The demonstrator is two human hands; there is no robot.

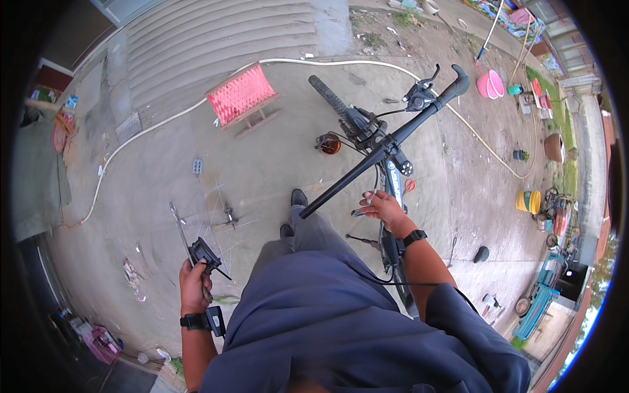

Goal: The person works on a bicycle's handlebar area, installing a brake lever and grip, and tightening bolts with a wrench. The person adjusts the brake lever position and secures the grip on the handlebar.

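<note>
My left hand (194,287) is closed around a black brake-lever and shifter unit (205,254), whose long lever points forward. This hand is off to the left, apart from the bicycle (392,180). Beside the frame, below the black handlebar (347,181), my right hand (383,211) has its fingers pinched together. A thin strand shows by its fingertips, but what they hold is too small to make out. On the handlebar's right end sit a rubber grip (453,85) and another brake-lever unit (420,95). Its left half is bare.
A hub (229,215) with thin spokes lies on the concrete to the left. Ahead are a pink-topped stool (240,93), a small orange-brown container (329,143) and a pale hose (341,63). Red-handled scissors (409,185) lie beyond the bicycle. A pink bucket (490,85) and yellow bucket (526,202) stand right.
</note>
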